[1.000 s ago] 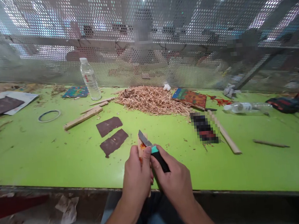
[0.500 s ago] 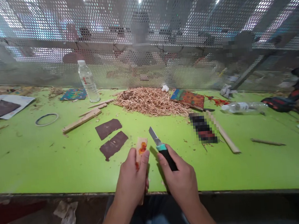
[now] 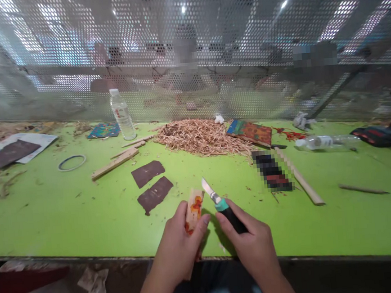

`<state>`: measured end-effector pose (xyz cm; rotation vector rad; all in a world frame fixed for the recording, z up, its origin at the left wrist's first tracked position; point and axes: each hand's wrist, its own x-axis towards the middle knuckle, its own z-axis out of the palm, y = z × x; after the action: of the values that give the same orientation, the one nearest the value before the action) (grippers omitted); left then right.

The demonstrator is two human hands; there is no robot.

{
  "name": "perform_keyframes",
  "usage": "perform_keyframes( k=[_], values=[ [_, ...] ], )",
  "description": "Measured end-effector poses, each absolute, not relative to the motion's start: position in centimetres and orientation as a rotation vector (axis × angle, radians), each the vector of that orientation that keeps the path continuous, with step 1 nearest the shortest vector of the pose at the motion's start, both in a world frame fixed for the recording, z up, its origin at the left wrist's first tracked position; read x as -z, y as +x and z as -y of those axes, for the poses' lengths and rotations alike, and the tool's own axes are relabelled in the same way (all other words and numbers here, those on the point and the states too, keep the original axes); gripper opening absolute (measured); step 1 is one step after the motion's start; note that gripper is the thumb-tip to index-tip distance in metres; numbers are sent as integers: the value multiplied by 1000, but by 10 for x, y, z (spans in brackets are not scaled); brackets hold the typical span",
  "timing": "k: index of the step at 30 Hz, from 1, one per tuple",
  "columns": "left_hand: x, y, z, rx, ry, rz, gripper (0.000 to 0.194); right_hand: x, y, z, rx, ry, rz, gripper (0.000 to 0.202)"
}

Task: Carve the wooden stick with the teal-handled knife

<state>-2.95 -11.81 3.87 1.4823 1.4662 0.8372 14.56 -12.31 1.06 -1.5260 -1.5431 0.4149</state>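
My left hand (image 3: 179, 245) is wrapped round a pale wooden piece (image 3: 194, 210) with orange and red patches, near the table's front edge. In my right hand (image 3: 253, 236) is a knife (image 3: 231, 215) with a black and teal handle, its blade pointing up and left. The blade tip is close to the upper right edge of the wooden piece; whether they touch I cannot tell. Two brown sandpaper pieces (image 3: 155, 195) lie on the green table (image 3: 113, 220) beyond my left hand.
Wood shavings (image 3: 201, 137) are heaped behind. A standing bottle (image 3: 122, 116), a wooden strip (image 3: 115, 164) and a tape ring (image 3: 72, 163) are at left. At right lie a painted board (image 3: 250, 132), a wooden stick (image 3: 301, 176), a bottle (image 3: 327, 142) and a power tool (image 3: 377, 135).
The view has shifted, so the table items appear slightly lower and farther right. Both hands appear lower and to the right, still holding the wooden piece and knife, with the blade tip nearer the wood.
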Motion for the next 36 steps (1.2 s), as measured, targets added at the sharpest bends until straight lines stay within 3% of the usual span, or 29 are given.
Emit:
perform_keyframes(
  k=[10, 23, 31, 36],
  values=[
    [-43, -25, 117, -856, 1484, -1444, 23, -5, 147, 126, -415, -1406, 1752, 35],
    [-44, -25, 117, -812, 1519, -1502, 26, -1, 141, 128, -202, -1525, 1730, 40],
    [-42, -24, 119, -780, 1525, -1589, 26, -9, 155, 118, -358, -1710, 1405, 56],
    [-43, -31, 115, -729, 1520, -1466, 31, -11, 166, 122, -502, -1557, 1550, 45]
  ],
)
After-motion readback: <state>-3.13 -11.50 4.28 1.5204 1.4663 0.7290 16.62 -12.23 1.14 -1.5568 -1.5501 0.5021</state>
